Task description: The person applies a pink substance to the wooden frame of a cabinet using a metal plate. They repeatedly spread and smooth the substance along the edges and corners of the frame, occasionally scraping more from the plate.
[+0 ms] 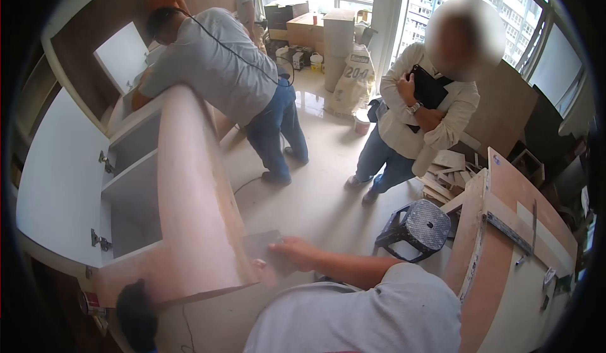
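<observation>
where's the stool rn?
Head view, right of centre: the dark stool stands on the floor, below the person with folded arms and beside the pinkish board at right.

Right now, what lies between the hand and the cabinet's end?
A dark flat sheet, perhaps sandpaper, between the hand and the cabinet; the head view shows it.

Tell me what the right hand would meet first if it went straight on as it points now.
The right hand, holding a flat grey piece, points at the pinkish cabinet panel. That panel would likely come first; the piece seems to touch it, though depth is unclear.
</observation>
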### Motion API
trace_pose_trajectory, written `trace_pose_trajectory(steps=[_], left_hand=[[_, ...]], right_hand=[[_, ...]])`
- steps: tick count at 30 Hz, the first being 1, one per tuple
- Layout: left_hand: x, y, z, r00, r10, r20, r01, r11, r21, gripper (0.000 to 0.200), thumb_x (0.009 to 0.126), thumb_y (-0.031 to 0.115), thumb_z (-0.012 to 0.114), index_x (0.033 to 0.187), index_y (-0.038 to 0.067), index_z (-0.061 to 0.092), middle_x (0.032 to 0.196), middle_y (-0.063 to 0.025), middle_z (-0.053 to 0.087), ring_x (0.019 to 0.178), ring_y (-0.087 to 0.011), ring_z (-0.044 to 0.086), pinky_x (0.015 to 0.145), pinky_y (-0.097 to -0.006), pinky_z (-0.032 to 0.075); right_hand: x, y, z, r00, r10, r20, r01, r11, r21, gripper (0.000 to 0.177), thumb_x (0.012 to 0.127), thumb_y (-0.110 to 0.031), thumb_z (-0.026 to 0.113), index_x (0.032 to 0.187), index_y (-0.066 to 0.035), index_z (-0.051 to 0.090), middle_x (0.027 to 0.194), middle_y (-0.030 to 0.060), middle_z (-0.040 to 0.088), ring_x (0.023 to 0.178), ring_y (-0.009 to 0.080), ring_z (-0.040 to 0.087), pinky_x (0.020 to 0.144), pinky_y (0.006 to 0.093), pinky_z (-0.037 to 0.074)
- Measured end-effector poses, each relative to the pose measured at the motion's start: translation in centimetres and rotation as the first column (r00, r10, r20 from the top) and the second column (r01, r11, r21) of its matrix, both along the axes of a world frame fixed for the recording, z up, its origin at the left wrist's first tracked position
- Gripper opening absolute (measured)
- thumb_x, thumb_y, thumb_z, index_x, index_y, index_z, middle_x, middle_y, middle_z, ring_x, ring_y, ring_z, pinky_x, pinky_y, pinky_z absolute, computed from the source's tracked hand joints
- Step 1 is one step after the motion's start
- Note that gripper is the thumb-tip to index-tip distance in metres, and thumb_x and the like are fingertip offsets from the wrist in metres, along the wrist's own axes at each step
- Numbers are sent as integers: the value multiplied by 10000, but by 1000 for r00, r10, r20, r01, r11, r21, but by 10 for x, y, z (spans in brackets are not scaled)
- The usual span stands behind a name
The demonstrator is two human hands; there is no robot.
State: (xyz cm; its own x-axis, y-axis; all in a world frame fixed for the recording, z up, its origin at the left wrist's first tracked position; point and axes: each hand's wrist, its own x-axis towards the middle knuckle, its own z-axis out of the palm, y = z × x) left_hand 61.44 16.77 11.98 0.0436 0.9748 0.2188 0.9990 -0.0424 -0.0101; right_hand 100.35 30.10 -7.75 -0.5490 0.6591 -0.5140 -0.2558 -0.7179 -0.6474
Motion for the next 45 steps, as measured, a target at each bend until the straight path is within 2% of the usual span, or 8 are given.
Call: trace_pose_trajectory(steps=[8,16,22,26,30,31,40,45], left_hand=[[116,0,28,930,-346,-120,363,914,183,337,870,61,602,1198,2,656,1041,-227,686,922,-406,655,815,-485,537],[-33,-65,-76,844,271,463,-483,759,437,368,943,93,497,1266,-21,631,1178,-224,662,1070,-386,625,951,-466,485],[-164,-157,-158,476,153,866,-839,372,396,405,998,117,419,1317,-39,612,1281,-222,643,1181,-372,602,1052,-452,447],[-204,-188,-194,716,297,632,-677,517,524,390,1011,137,434,1272,-70,637,1274,-225,657,1181,-345,614,1054,-433,455],[-169,-176,-162,763,646,5,-521,611,596,243,964,104,544,1130,18,700,1069,-195,705,990,-335,661,910,-438,499],[-163,-166,-146,622,273,734,-740,510,438,273,974,202,602,1141,-2,674,1039,-193,706,960,-339,674,861,-419,513],[-197,-112,-132,701,271,659,-672,561,483,289,964,216,593,1137,-6,656,1034,-209,700,972,-341,681,855,-389,513],[-88,-122,-104,512,-136,848,-443,804,396,235,965,180,619,1132,19,657,1002,-171,692,947,-292,678,831,-366,513]], right_hand=[[-7,9,-17,994,104,-40,-104,995,10,346,1010,-271,618,1291,-74,571,1147,71,684,1006,195,693,869,397,588],[14,13,-26,986,169,-16,-166,982,95,329,1007,-283,623,1255,-68,605,1125,60,686,982,177,676,857,368,567],[19,-5,-23,997,68,31,-71,991,112,313,986,-277,661,1208,-59,623,1093,58,699,947,170,678,824,350,565],[16,-36,4,958,101,269,-152,973,176,260,976,-268,670,1107,-44,652,974,62,709,828,155,687,736,291,567],[-16,-74,-12,999,29,29,-35,971,237,310,975,-199,634,1211,1,610,1072,109,694,932,198,686,795,347,579],[-28,-89,-18,998,-38,45,25,965,260,316,973,-188,620,1217,11,598,1088,124,683,939,221,685,796,352,577],[-87,-149,-11,994,-86,-71,99,972,212,325,982,-169,607,1259,-2,575,1139,134,683,1011,246,685,888,408,572],[-131,-167,3,988,-71,-140,86,991,103,352,987,-206,606,1281,-21,548,1150,129,668,1008,258,685,897,432,574]])
